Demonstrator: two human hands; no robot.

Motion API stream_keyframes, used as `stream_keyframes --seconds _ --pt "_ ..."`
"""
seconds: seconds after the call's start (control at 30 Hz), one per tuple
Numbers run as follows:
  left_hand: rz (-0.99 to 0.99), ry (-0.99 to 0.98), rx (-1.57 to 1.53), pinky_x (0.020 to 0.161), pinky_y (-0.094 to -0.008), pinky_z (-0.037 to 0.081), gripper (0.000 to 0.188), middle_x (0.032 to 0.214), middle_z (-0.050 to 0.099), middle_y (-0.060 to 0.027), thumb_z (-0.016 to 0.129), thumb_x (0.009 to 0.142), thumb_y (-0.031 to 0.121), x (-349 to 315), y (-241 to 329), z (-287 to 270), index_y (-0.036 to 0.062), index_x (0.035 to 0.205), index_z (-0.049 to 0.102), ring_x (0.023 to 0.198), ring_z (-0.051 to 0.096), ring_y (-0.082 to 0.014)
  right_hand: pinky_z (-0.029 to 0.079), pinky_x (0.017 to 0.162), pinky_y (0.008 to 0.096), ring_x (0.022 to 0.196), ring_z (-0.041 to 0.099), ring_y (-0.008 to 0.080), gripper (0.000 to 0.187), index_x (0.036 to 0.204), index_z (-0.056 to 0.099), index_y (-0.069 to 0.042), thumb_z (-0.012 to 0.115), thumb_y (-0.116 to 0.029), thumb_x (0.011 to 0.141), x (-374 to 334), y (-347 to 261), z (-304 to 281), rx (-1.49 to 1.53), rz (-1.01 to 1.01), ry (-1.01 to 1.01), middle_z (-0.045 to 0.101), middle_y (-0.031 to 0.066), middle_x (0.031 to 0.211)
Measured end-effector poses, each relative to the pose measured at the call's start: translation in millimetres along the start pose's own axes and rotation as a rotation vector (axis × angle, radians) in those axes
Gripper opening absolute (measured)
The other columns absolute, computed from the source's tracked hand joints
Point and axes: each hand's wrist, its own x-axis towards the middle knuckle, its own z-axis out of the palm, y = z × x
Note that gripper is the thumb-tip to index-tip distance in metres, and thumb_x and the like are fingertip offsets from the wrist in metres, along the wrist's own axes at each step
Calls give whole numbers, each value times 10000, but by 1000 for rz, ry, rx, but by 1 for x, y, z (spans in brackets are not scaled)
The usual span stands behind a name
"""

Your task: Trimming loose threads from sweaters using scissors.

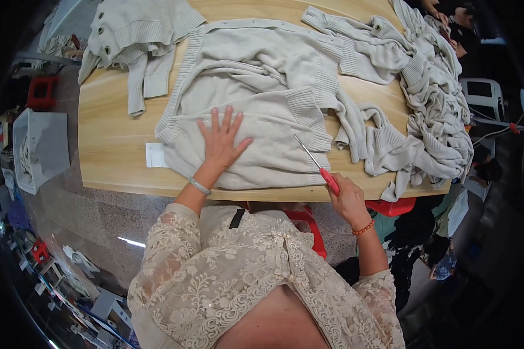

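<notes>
A cream knitted cardigan (262, 116) lies spread in front of me, its ribbed edges showing and its lower part folded over itself. My left hand (220, 142) rests flat on the knit, fingers stretched and spread. On the right, my right hand (347, 200) is closed round a red-handled tool (329, 181) with a long thin metal shaft. The shaft points up and left over the cardigan's ribbed cuffs; whether its tip touches the knit I cannot tell. Beside the cardigan's left edge lies a small white card (155, 155).
All this is on a light wooden table (110, 139). A buttoned cardigan (137, 29) lies at the far left, and a heap of cream knitwear (436, 99) fills the right side. A grey-white bin (49, 145) stands left on the floor. Another person's hand (441, 16) shows far right.
</notes>
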Motion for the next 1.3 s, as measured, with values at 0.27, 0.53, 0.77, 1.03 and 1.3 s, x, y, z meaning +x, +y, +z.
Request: stream_keyframes --seconds 0.27,0.53,0.77,1.03,1.3 --pt "-2 21 -17 989 -770 80 684 1529 274 -84 567 820 575 0 0 5 214 1390 456 1391 179 -443 455 602 483 660 607 389 212 960 588 -84 634 -262 855 58 -68 13 -80 -157 -168 616 179 676" --pt "13 25 -51 937 -809 85 677 1535 273 -60 599 807 526 -2 -6 13 245 1403 444 1398 161 -455 490 628 470 688 637 371 232 889 598 -55 640 -278 839 129 -155 60 -109 -354 -183 637 183 692" --pt "-32 -18 -96 940 -811 67 677 1528 285 -75 610 805 509 -4 -6 4 226 1400 451 1393 176 -453 498 607 460 666 645 356 219 857 579 -47 641 -255 835 115 -142 41 -168 -297 -225 645 173 687" --pt "6 83 -61 970 -788 33 740 1556 247 -56 637 765 573 -2 -4 28 252 1404 448 1433 117 -419 506 568 466 649 645 370 313 972 613 5 638 -270 826 127 -190 74 -32 -408 -206 632 212 672" --pt "13 16 -39 974 -782 -9 742 1576 183 -45 595 813 563 -6 -7 22 269 1456 369 1436 71 -424 499 626 477 663 638 375 275 892 616 -40 648 -307 833 93 -145 64 12 -269 -176 640 189 685"
